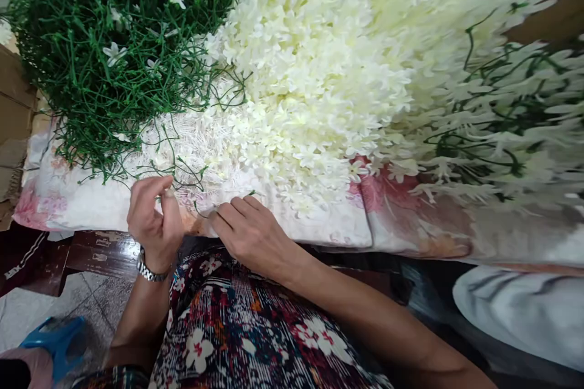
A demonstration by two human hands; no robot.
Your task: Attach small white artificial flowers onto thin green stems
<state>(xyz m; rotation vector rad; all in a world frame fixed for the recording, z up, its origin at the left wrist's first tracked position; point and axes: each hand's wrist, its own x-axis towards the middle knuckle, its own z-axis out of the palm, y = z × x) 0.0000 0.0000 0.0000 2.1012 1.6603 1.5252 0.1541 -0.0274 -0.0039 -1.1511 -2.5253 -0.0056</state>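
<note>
Head view, from the lap outward: a patterned garment [246, 328] lies just this side of the hands, which meet close to the body at the table's near edge, probably because small parts are easier to see and steady there. The right hand [253, 234] has its fingers curled in, fingertips closed on what looks like a thin green stem [201, 211] whose free end points toward the other hand. The left hand [155, 216], with a metal watch [150, 268] at its wrist, is raised with index finger bent toward thumb; whether anything is pinched there I cannot tell. Under and just beyond both hands runs a flowered cloth [100, 200], likely a soft cover for the work surface. Loose green sprigs [187, 173] lie just past the fingertips, within easy reach. Farther out, beyond the left hand, rises a heap of green stems [114, 73]; beyond the right hand spreads a mound of white blossoms [319, 73], the two kinds kept mostly apart, perhaps for quick picking. Well off to the right of the grip, white flowers on green stems [502, 109] lie together, blurred.
</note>
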